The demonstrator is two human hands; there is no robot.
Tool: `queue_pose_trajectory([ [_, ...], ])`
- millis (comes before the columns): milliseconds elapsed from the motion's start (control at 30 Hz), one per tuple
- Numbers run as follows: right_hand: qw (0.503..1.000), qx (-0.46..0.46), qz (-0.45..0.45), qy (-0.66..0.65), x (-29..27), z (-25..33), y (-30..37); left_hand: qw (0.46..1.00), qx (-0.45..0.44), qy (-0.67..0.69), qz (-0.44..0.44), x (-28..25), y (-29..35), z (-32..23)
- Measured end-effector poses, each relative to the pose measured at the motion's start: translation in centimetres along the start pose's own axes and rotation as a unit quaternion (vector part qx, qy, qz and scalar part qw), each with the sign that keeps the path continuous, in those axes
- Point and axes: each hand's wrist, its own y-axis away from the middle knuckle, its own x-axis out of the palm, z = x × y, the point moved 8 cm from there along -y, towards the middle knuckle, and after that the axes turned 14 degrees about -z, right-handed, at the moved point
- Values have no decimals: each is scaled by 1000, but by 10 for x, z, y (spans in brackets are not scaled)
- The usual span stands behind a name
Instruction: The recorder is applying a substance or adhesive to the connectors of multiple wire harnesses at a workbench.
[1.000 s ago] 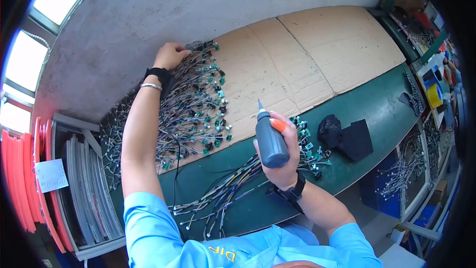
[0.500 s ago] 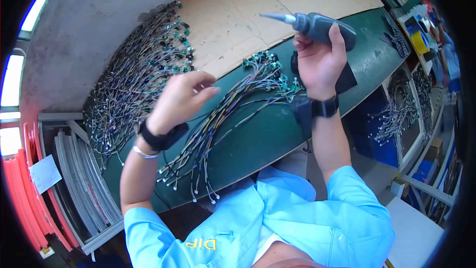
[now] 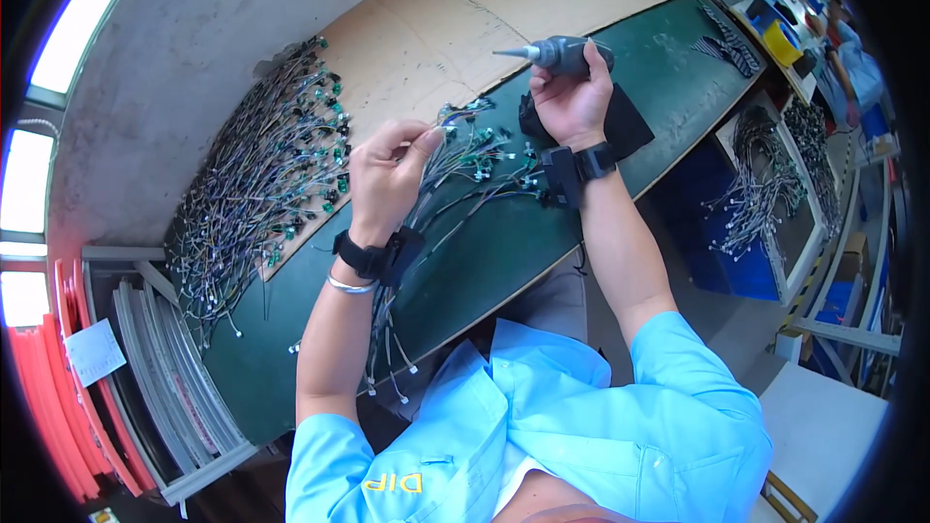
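In my right hand (image 3: 573,108) is a dark grey squeeze bottle (image 3: 567,56) with a pale collar and a long tapered nozzle. It is held sideways above the bench, nozzle pointing left. My left hand (image 3: 389,174) is closed, thumb and fingers pinched at the connector end of a wire harness (image 3: 444,126). That harness belongs to a loose bundle of wire harnesses (image 3: 475,157) with small green and black connectors, lying under and beside the hand. White plugs at the bundle's other end hang by the near bench edge. My fingers partly hide the pinched end.
A large pile of harnesses (image 3: 257,169) lies along the wall at the left. Cardboard (image 3: 465,15) covers the far part of the green bench (image 3: 668,58). A black object (image 3: 628,121) sits behind my right wrist. More harnesses (image 3: 760,184) hang at a rack on the right.
My left hand has moved right and up to the bundle's connector end, and its fingers have closed on a harness. My right hand, still holding the bottle, has shifted left in the picture.
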Motion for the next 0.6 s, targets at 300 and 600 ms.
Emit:
queue_pose_trajectory([
  [300, 999, 9, -34, -21, 1, -6, 1, 918, -347, 124, 150, 47, 17, 52],
  [600, 997, 9, -60, -55, -6, -2, 1, 836, -294, 416, 203, 53, -7, 26],
])
